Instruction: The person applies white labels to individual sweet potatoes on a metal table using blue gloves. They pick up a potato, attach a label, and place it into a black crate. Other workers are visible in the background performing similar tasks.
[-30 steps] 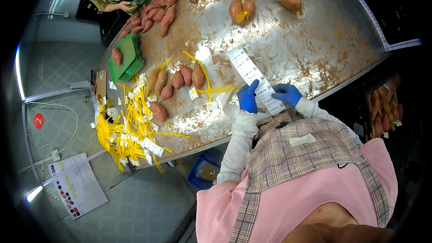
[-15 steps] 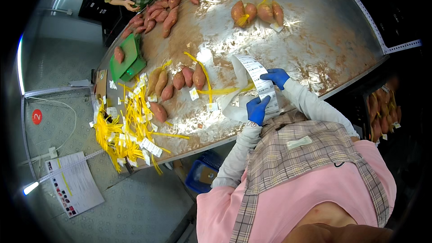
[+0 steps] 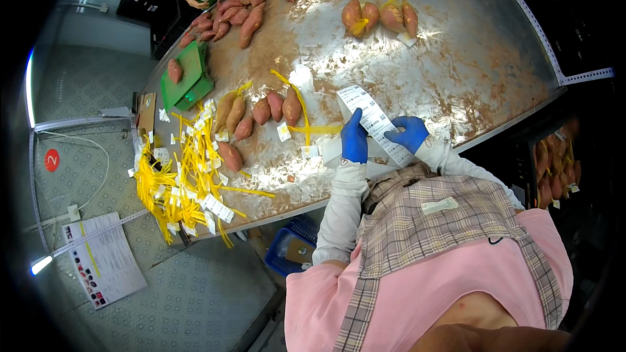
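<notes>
A long white strip of printed labels (image 3: 373, 119) stretches between my hands at the table's near edge. My left hand (image 3: 354, 138), in a blue glove, is closed on the strip's left side. On the strip's right edge, my right hand (image 3: 409, 133), also blue-gloved, pinches it with thumb and fingers. Pale backing paper hangs below and behind the strip. Left of my hands lie several loose sweet potatoes (image 3: 274, 105), with a yellow mesh bag (image 3: 318, 129) stretched out beside them.
A heap of yellow mesh bags with white tags (image 3: 189, 182) covers the table's left corner. Behind it stands a green scale (image 3: 189, 81) with one sweet potato. Bagged sweet potatoes (image 3: 393, 18) lie farther back. A co-worker's hand (image 3: 194, 0) is at the far left. A blue basket (image 3: 287, 248) sits below the table.
My left hand has moved up and left along the strip, while my right has come down slightly to its right edge. The strip now lies straighter and flatter between them.
</notes>
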{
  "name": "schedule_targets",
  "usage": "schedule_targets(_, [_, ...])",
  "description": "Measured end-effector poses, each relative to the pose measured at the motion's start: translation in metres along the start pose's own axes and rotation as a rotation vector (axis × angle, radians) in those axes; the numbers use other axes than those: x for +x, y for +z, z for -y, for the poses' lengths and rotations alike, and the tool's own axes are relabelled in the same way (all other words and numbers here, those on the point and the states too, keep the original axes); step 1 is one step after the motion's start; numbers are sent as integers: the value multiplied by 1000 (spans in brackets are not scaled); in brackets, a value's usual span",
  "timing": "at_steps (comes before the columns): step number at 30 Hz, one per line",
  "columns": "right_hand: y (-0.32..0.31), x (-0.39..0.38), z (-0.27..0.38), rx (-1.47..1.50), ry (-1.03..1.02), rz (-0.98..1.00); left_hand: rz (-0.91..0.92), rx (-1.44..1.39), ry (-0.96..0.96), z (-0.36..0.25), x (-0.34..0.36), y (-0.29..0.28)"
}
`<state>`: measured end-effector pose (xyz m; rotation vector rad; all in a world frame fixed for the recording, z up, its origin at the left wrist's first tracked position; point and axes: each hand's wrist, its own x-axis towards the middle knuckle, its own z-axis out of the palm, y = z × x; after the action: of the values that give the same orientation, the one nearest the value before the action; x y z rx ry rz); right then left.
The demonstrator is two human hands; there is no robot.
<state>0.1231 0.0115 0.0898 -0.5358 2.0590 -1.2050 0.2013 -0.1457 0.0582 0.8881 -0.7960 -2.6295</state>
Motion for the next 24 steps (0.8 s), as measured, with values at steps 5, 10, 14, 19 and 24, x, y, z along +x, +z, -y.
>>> schedule_targets(5, [2,-4,-11,-83,-91,-30,-47,109,59,-3,-6,5])
schedule_targets(10, [-3,16,-12,415,29,160,-86,337,84,0,-25,6])
schedule_targets(14, [-2,50,1,1029,409,287,-50,496,38,9,-44,4])
schedule_targets(19, [3,73,12,1028,518,206,-52,573,5,20,-61,2])
schedule_targets(24, [3,72,7,817,265,179,-48,635,37,19,-62,0])
